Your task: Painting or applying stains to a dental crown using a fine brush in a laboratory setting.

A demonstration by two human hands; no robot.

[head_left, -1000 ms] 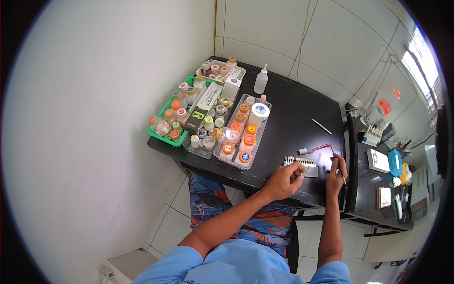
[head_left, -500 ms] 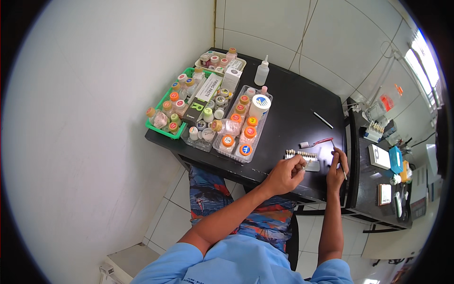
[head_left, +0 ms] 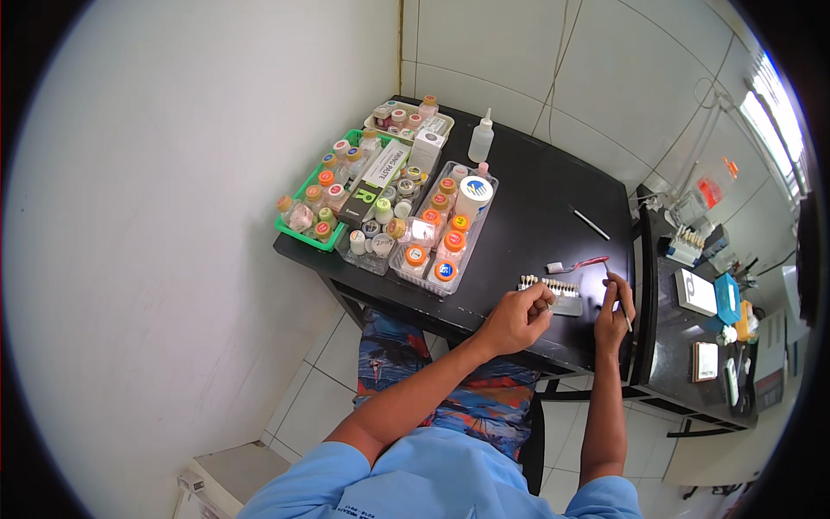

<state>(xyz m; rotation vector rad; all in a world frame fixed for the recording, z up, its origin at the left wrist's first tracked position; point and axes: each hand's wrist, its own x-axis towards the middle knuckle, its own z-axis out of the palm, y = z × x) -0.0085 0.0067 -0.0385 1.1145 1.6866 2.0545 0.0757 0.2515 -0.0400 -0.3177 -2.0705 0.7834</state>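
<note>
My left hand [head_left: 519, 320] is closed in a pinch at the front of the black table [head_left: 539, 210], beside a tooth shade guide [head_left: 564, 304] with a row of small tabs; what it pinches is too small to make out. My right hand [head_left: 614, 316] holds a thin brush [head_left: 628, 321] upright to the right of the guide. A red-handled toothbrush [head_left: 588, 262] lies behind the guide, and a slim white stick [head_left: 590, 223] lies farther back.
Left: a green basket [head_left: 295, 232], clear trays [head_left: 404, 275] and a cream tray [head_left: 443, 121] hold several jars. A squeeze bottle [head_left: 482, 138] stands at the back. Right: a side counter [head_left: 670, 344] with a tissue box [head_left: 727, 300]. A white wall [head_left: 173, 216] borders the left.
The scene shifts slightly within the picture as the view moves. Both my hands keep their grips, with only slight finger and wrist movement.
</note>
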